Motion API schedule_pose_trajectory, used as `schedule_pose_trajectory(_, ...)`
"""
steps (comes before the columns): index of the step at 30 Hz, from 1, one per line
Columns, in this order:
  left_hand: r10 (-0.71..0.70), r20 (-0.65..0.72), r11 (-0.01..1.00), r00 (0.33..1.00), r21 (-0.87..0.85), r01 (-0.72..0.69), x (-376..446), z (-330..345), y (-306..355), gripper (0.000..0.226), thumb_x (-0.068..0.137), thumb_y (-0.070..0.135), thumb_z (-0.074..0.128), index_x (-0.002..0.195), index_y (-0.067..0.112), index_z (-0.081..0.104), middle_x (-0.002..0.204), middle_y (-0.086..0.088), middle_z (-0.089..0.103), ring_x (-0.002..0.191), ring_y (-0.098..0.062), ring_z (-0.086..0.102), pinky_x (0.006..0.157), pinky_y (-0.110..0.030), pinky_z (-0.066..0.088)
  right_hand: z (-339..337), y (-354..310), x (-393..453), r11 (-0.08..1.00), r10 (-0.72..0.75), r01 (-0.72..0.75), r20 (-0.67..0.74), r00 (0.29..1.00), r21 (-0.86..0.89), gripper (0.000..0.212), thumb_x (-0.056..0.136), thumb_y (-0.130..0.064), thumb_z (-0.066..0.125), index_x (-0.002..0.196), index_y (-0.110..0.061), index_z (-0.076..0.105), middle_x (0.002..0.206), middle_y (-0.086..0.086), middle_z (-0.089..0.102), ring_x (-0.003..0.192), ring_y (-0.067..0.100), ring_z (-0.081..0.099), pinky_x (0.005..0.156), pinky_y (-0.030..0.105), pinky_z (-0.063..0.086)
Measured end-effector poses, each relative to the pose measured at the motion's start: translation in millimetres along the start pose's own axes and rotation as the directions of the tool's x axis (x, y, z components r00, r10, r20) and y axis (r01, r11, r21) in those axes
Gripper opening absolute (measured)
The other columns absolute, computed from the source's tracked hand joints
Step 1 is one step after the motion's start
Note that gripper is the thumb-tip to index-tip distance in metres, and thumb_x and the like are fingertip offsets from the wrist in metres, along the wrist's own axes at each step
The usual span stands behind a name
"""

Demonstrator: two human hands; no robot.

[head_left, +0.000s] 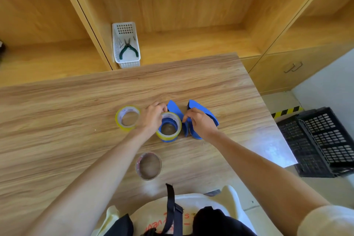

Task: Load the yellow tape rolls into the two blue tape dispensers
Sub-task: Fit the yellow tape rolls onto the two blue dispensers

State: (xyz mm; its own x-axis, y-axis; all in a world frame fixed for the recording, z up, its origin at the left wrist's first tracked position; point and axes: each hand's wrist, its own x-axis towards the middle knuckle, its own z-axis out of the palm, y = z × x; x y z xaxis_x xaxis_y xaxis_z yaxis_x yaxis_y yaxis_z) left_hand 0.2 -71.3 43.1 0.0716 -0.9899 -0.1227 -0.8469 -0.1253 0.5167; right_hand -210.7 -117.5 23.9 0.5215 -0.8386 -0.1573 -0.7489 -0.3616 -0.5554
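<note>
Nearest me, this side of both hands, an empty cardboard ring [148, 166] lies flat on the wooden table [57, 120]. Beyond it my left hand [153, 118] has its fingers curled over the far rim of a yellow tape roll [169, 125], which sits seated around the hub of one blue dispenser [173, 110] (the hub shows blue through the roll's hole). My right hand [201, 120] is just beside it to the right, closed loosely on the second blue dispenser [203, 113], thumb and fingers over its top edge; how firmly it grips I cannot tell. To the left of my left hand, close by but not touching, the other yellow roll [128, 118] lies flat, loose on the table. Far past my hands, at the table's back edge, a white basket [125, 44] holds pliers [127, 49].
</note>
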Motion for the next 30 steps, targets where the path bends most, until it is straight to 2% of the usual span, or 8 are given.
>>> schedule_pose_trajectory(4,-0.023,0.011,1.0,1.0,0.015,0.023,2,8,-2,0.026,0.085,-0.005,0.062,0.101,0.014,0.064,0.11,-0.005,0.063,0.104,-0.031,0.063,0.084,-0.044,0.05,-1,6,-1,1.0,0.019,-0.019,0.008,1.0,0.013,0.036,0.087,0.004,0.041,0.087,-0.019,0.069,0.106,-0.002,0.062,0.095,0.018,0.062,0.075,0.044,0.052)
schedule_pose_trajectory(10,-0.045,0.055,0.999,0.997,0.005,0.045,4,22,-7,0.023,0.088,-0.004,0.06,0.099,0.015,0.062,0.108,-0.004,0.062,0.101,-0.032,0.063,0.085,-0.049,0.05,-6,0,5,1.0,0.013,-0.014,0.041,0.999,0.014,0.032,0.096,-0.003,0.04,0.087,-0.015,0.068,0.102,-0.001,0.061,0.075,0.011,0.051,0.064,0.038,0.046)
schedule_pose_trajectory(18,-0.074,0.064,0.997,0.995,-0.013,0.075,6,36,-15,0.023,0.089,-0.005,0.06,0.097,0.017,0.058,0.101,-0.002,0.057,0.095,-0.03,0.062,0.078,-0.049,0.052,-4,-2,18,1.0,0.023,-0.023,0.079,0.997,-0.005,0.032,0.095,-0.004,0.038,0.08,-0.015,0.064,0.087,-0.006,0.056,0.072,0.019,0.055,0.058,0.034,0.039)
schedule_pose_trajectory(21,-0.089,0.069,0.996,0.994,-0.011,0.09,6,40,-17,0.027,0.088,-0.007,0.059,0.096,0.019,0.056,0.099,0.001,0.054,0.094,-0.026,0.062,0.074,-0.046,0.052,-2,-4,21,1.0,0.021,-0.021,0.094,0.995,-0.001,0.032,0.096,-0.005,0.038,0.083,-0.015,0.065,0.088,-0.007,0.056,0.075,0.021,0.059,0.06,0.038,0.045)
schedule_pose_trajectory(24,-0.087,0.076,0.996,0.993,-0.005,0.088,7,41,-18,0.024,0.09,-0.003,0.06,0.099,0.019,0.057,0.102,-0.001,0.056,0.096,-0.027,0.062,0.076,-0.049,0.052,0,-6,23,1.0,0.018,-0.019,0.101,0.995,0.003,0.033,0.096,-0.006,0.038,0.084,-0.017,0.066,0.089,-0.005,0.058,0.077,0.023,0.06,0.063,0.044,0.05)
schedule_pose_trajectory(30,-0.064,0.084,0.997,0.994,-0.035,0.067,3,44,-24,0.024,0.093,-0.002,0.057,0.107,0.017,0.058,0.108,-0.004,0.056,0.104,-0.031,0.064,0.078,-0.05,0.053,5,-5,23,1.0,0.02,-0.02,0.114,0.993,-0.003,0.031,0.098,-0.009,0.039,0.087,-0.021,0.066,0.095,-0.005,0.063,0.081,0.021,0.062,0.066,0.047,0.052)
